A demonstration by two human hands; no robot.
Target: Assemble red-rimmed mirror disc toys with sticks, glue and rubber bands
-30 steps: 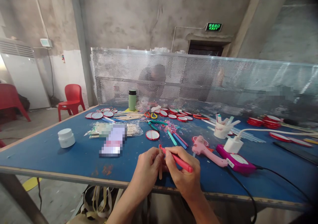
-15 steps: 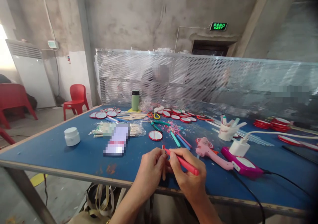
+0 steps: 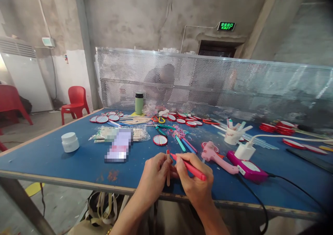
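Observation:
My left hand is closed on a wooden craft stick, held upright near the table's front edge. The stick's top end is red. In my right hand is a red marker pen, gripped as for writing, its tip beside the coloured end; I cannot tell whether they touch. Beyond my hands lies a round red-rimmed disc with bands across it. Several coloured markers and a scatter of small pink and blue bands are behind it.
A pink glue gun and a purple box with a white plug lie to the right, cables trailing. A cup of pens stands behind. To the left are a pixelated phone, a white jar and a green bottle.
The whole view has shifted slightly, so the scene sits a little further left and higher. Both hands keep their holds, and the marker tip stays near the stick's red end.

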